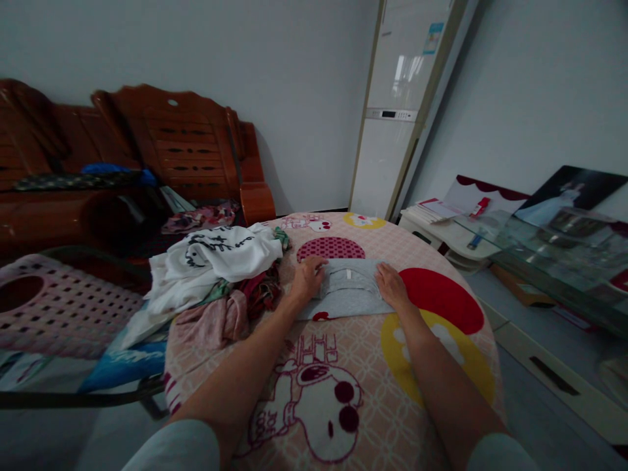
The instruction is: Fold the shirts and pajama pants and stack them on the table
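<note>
A folded grey garment (349, 291) lies flat on a round table covered with a pink cartoon-print cloth (343, 366). My left hand (307, 277) rests on the garment's left edge, fingers stretched flat over it. My right hand (391, 286) lies flat on its right edge, fingers spread. Neither hand grips anything. Just left of my left hand sits a heap of clothes (220, 281), with a white printed shirt (216, 252) on top and pink and dark pieces beneath.
A wooden bench (161, 140) stands at the back left. A pink perforated stool (59, 301) is at the left. A tall white air conditioner (397, 111) fills the corner. A low glass-topped cabinet (549, 255) with papers runs along the right wall.
</note>
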Tool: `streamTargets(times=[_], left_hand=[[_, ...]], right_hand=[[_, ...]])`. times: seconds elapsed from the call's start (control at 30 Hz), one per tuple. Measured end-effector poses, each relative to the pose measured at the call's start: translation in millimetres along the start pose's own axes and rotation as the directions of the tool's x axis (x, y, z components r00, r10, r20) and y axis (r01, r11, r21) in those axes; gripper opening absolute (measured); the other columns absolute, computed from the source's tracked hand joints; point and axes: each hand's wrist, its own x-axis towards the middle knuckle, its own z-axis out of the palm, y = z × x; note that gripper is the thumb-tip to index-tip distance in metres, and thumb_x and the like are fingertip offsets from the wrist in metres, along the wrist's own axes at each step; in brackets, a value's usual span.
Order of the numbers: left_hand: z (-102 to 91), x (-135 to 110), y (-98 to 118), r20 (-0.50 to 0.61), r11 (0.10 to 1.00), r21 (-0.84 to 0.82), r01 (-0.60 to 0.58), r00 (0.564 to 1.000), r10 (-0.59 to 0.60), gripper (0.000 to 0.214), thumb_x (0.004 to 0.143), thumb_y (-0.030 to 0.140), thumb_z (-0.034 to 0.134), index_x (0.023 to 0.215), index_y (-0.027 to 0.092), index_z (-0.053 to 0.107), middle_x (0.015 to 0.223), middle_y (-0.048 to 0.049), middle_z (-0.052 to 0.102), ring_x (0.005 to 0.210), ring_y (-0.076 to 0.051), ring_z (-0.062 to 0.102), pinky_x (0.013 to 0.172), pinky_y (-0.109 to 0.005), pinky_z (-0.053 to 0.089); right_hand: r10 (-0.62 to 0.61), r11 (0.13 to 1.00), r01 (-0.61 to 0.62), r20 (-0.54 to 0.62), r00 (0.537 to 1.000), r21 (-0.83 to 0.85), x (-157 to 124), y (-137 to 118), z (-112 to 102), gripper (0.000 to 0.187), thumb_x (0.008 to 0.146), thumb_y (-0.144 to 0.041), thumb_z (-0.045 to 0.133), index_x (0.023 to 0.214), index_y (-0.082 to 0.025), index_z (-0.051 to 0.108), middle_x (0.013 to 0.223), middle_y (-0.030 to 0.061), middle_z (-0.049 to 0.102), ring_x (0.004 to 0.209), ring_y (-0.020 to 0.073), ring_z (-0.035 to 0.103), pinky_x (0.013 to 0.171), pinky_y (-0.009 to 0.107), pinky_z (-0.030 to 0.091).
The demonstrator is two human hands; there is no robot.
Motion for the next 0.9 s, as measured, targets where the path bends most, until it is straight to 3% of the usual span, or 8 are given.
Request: streamTargets(times=[0.1,0.27,0.4,0.5,0.63,0.7,0.9], left_hand=[[15.7,0,19,0.091,0.998,-0.067,-0.02,0.996,0.026,0.022,0.084,0.017,0.053,0.096,0.017,0.071,0.102,-0.0068,0.071,0.094,-0.019,0.064,0.089,-0.031,0.049],[42.2,-1,29,0.15,0.998,-0.024,0.051,0.988,-0.047,0.019,0.081,0.022,0.061,0.095,0.015,0.071,0.107,-0.0107,0.069,0.104,-0.023,0.062,0.097,-0.035,0.046],[46.1,1,25,0.204,0.989,-0.112,0.092,0.977,-0.068,0.024,0.079,0.02,0.063,0.101,0.019,0.071,0.128,-0.0094,0.063,0.116,-0.022,0.058,0.104,-0.035,0.043],[46.3,3,26,0.223,0.977,-0.162,0.142,0.969,-0.104,0.026,0.076,0.019,0.064,0.101,0.02,0.071,0.128,-0.0059,0.064,0.113,-0.02,0.059,0.1,-0.033,0.044],[53.2,7,34,0.191,0.954,-0.158,0.257,0.955,-0.225,0.012,0.078,0.025,0.064,0.082,0.018,0.072,0.101,-0.0031,0.071,0.095,-0.019,0.062,0.082,-0.028,0.045],[56.8,9,38,0.173,0.936,-0.153,0.317,0.941,-0.291,0.016,0.08,0.029,0.063,0.073,0.017,0.07,0.085,-0.0022,0.069,0.083,-0.018,0.061,0.071,-0.026,0.042],[56.4,9,44,0.152,0.927,-0.184,0.326,0.942,-0.3,0.027,0.082,0.032,0.06,0.061,0.017,0.066,0.06,0.001,0.058,0.065,-0.014,0.053,0.059,-0.026,0.031]], right_hand=[[-0.035,0.999,0.035,-0.018,0.999,0.014,-1,-3,-4,0.046,0.099,-0.03,0.031,0.129,-0.013,0.061,0.132,0.0166,0.062,0.126,0.0269,0.053,0.11,0.045,0.039],[-0.058,0.998,0.059,-0.013,0.998,0.024,-1,-8,-9,0.046,0.099,-0.029,0.03,0.127,-0.013,0.063,0.129,0.016,0.063,0.121,0.0256,0.056,0.107,0.041,0.041],[-0.048,0.998,0.048,-0.016,0.999,0.03,-1,-10,-10,0.046,0.098,-0.029,0.031,0.127,-0.014,0.063,0.128,0.015,0.064,0.119,0.0257,0.057,0.107,0.043,0.041],[-0.047,0.999,0.047,-0.003,0.999,0.023,-1,-11,-11,0.046,0.098,-0.028,0.031,0.126,-0.011,0.063,0.129,0.0169,0.063,0.12,0.0259,0.057,0.107,0.042,0.041],[-0.049,0.999,0.049,-0.01,0.999,0.001,-1,-11,-11,0.046,0.098,-0.029,0.031,0.126,-0.01,0.063,0.131,0.0173,0.062,0.122,0.0259,0.056,0.108,0.041,0.04],[-0.052,0.999,0.052,-0.006,0.999,-0.004,-1,-10,-11,0.046,0.099,-0.028,0.031,0.126,-0.01,0.063,0.13,0.0174,0.063,0.12,0.0259,0.057,0.107,0.04,0.041],[-0.056,0.998,0.056,-0.009,0.998,0.022,-1,-8,-10,0.044,0.098,-0.027,0.033,0.126,-0.014,0.063,0.129,0.0151,0.064,0.121,0.0255,0.057,0.107,0.042,0.041]])
